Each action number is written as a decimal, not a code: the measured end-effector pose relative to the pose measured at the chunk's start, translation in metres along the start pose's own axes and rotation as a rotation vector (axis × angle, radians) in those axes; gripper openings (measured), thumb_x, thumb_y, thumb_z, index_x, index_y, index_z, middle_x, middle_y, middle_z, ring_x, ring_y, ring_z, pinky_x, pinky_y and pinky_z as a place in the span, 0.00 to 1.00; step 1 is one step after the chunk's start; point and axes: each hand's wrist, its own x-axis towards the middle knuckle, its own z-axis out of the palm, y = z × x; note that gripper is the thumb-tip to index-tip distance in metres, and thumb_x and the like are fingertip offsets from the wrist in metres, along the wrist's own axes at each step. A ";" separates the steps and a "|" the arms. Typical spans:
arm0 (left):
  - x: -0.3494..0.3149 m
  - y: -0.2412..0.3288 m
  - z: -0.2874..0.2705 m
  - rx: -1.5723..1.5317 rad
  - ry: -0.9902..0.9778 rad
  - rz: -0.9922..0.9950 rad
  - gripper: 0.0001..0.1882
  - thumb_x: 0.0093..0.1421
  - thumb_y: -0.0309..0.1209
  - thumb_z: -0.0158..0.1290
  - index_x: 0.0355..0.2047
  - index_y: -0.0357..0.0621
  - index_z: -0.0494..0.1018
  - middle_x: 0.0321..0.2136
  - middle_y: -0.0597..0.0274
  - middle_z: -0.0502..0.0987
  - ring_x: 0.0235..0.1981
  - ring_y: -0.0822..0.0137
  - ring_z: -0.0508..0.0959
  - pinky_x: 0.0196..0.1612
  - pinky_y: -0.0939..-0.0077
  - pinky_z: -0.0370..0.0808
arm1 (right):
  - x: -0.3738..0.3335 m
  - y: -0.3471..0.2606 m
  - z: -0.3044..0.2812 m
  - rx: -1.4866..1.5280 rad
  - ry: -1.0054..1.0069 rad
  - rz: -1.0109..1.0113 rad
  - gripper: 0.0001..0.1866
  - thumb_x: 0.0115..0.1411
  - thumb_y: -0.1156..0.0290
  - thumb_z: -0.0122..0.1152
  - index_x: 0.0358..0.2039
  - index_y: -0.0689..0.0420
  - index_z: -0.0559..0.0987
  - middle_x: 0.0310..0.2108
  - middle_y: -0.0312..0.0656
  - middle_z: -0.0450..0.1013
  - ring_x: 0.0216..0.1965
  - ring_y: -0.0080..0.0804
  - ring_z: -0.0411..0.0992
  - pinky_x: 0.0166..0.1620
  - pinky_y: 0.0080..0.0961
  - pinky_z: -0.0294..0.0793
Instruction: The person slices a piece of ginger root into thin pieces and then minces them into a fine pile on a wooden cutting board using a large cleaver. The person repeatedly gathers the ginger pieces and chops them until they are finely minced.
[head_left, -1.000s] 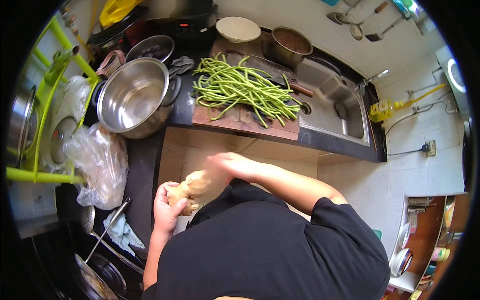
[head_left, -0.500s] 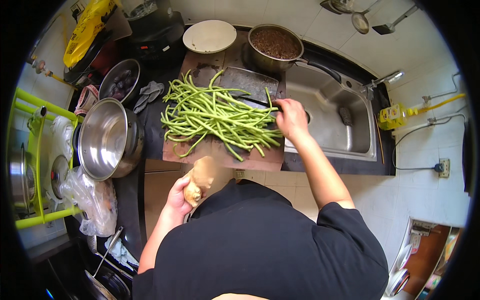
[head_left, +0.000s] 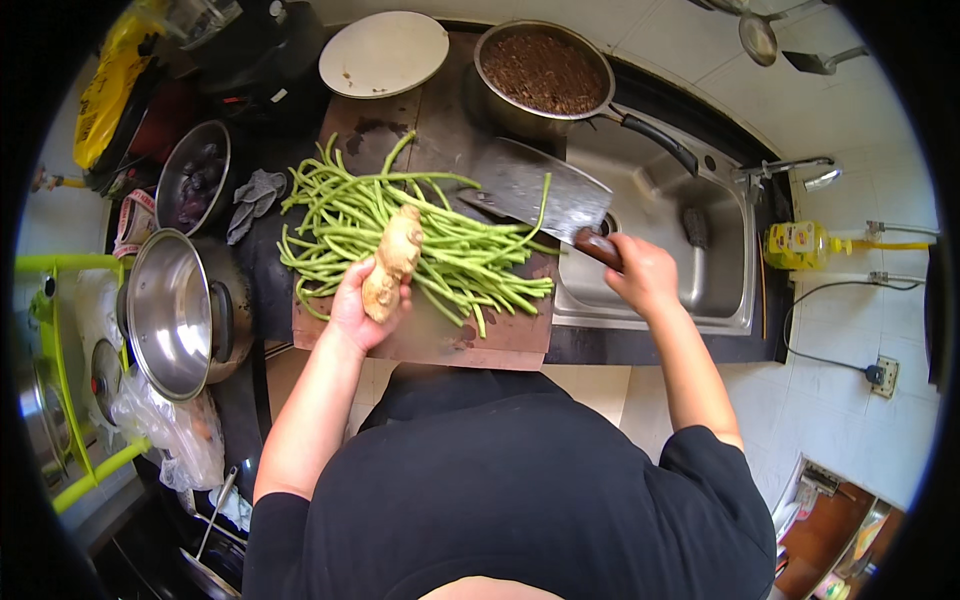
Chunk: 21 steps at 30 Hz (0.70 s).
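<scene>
A knobbly piece of ginger root (head_left: 398,250) is gripped by my left hand (head_left: 362,312), held up over the near side of a heap of long green beans (head_left: 455,245). My right hand (head_left: 645,275) is closed around the dark wooden handle of a cleaver (head_left: 545,190). Its wide metal blade points up and left, lifted off the board beside the right end of the beans and reaching over the sink's edge. Under the beans lies a brown cutting board (head_left: 400,345), whose front edge faces my body.
Behind the board are a white plate (head_left: 385,55) and a saucepan (head_left: 545,70) of dark brown contents. The steel sink (head_left: 660,290) lies right, with a yellow bottle (head_left: 795,245) beyond it. At left stand a steel pot (head_left: 170,310), a bowl of dark round items (head_left: 195,175) and a grey cloth (head_left: 257,200).
My left hand has raised the ginger from below the board's front edge to over the beans. My right hand has lifted the cleaver off the board and moved it right.
</scene>
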 end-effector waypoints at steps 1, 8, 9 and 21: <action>0.007 0.004 0.001 -0.001 0.014 0.017 0.21 0.59 0.46 0.48 0.44 0.43 0.71 0.32 0.59 0.78 0.27 0.64 0.78 0.33 0.68 0.77 | -0.018 0.007 -0.006 0.002 0.016 0.039 0.21 0.42 0.68 0.64 0.40 0.50 0.74 0.29 0.42 0.74 0.32 0.44 0.74 0.35 0.38 0.73; 0.061 0.041 0.026 0.044 -0.106 0.018 0.22 0.60 0.46 0.46 0.44 0.40 0.70 0.32 0.59 0.75 0.31 0.66 0.77 0.31 0.71 0.77 | -0.134 0.000 -0.054 -0.017 0.005 0.539 0.20 0.44 0.69 0.63 0.42 0.49 0.77 0.34 0.42 0.77 0.36 0.39 0.76 0.40 0.31 0.74; 0.073 0.047 0.029 0.065 -0.137 0.013 0.22 0.60 0.46 0.46 0.45 0.40 0.69 0.33 0.59 0.75 0.31 0.66 0.77 0.32 0.71 0.77 | -0.148 -0.004 -0.059 0.042 0.005 0.626 0.20 0.46 0.69 0.63 0.43 0.50 0.77 0.34 0.42 0.77 0.35 0.37 0.76 0.40 0.30 0.74; 0.056 0.032 0.051 0.286 -0.104 -0.027 0.22 0.62 0.47 0.49 0.46 0.43 0.69 0.32 0.63 0.77 0.29 0.68 0.78 0.29 0.75 0.77 | -0.198 -0.058 -0.056 1.365 0.460 0.532 0.24 0.52 0.76 0.63 0.49 0.59 0.64 0.28 0.42 0.71 0.26 0.27 0.70 0.31 0.23 0.72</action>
